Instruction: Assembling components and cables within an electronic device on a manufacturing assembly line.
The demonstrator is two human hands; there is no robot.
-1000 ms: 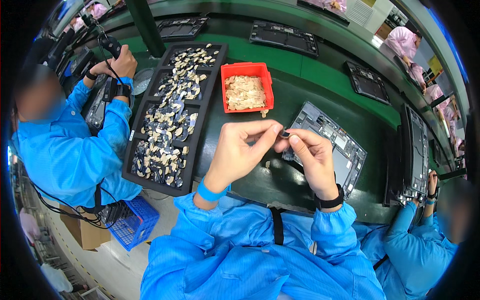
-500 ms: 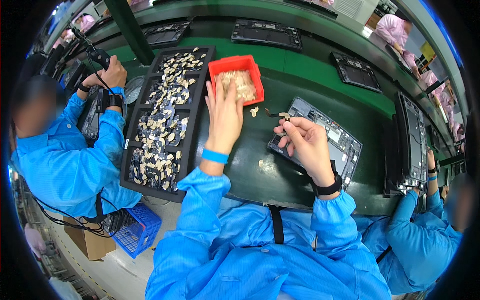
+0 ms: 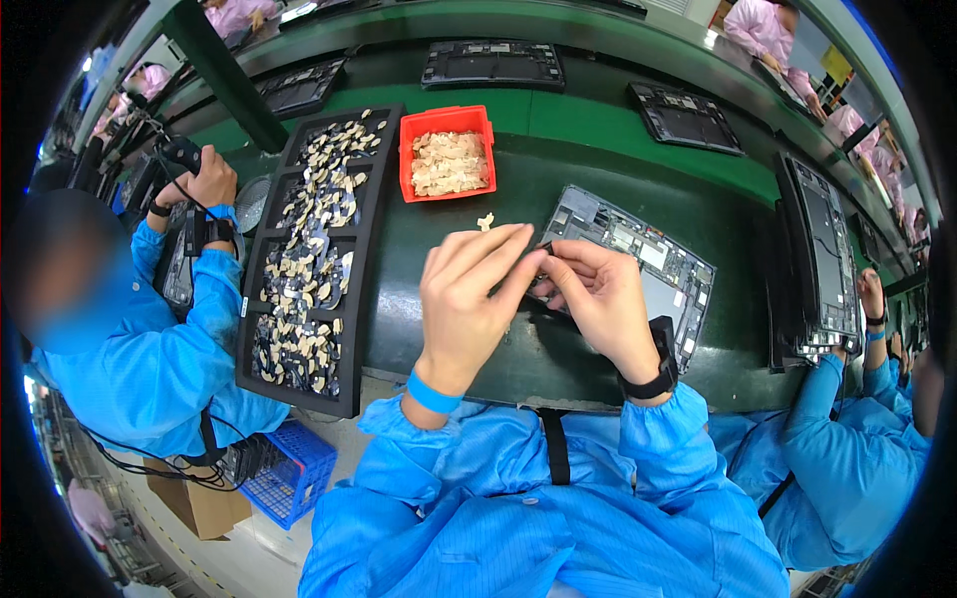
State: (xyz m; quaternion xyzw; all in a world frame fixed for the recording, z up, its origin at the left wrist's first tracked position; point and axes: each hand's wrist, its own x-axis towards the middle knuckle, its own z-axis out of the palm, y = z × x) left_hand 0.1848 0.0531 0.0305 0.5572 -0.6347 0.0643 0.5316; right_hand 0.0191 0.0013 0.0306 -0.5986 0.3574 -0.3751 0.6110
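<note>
My left hand and my right hand meet fingertip to fingertip above the near-left edge of an opened device chassis. Between the right thumb and fingers is a small dark flex cable, mostly covered by the fingers. The left thumb and forefinger come together at that same spot; what they pinch is too small to tell. Just beyond the left hand, a single beige cut-out piece lies on the green bench. A red bin farther off contains a heap of similar beige pieces.
To the left, a black divided tray holds many dark cables with beige pieces. More opened devices line the far side. Stacked device panels stand at right. Co-workers in blue sit at both sides; a blue crate is on the floor.
My left hand has left the red bin and come toward me and right, to the right hand's fingertips. The right hand shifted slightly left, keeping the flex cable. The view has shifted a little.
</note>
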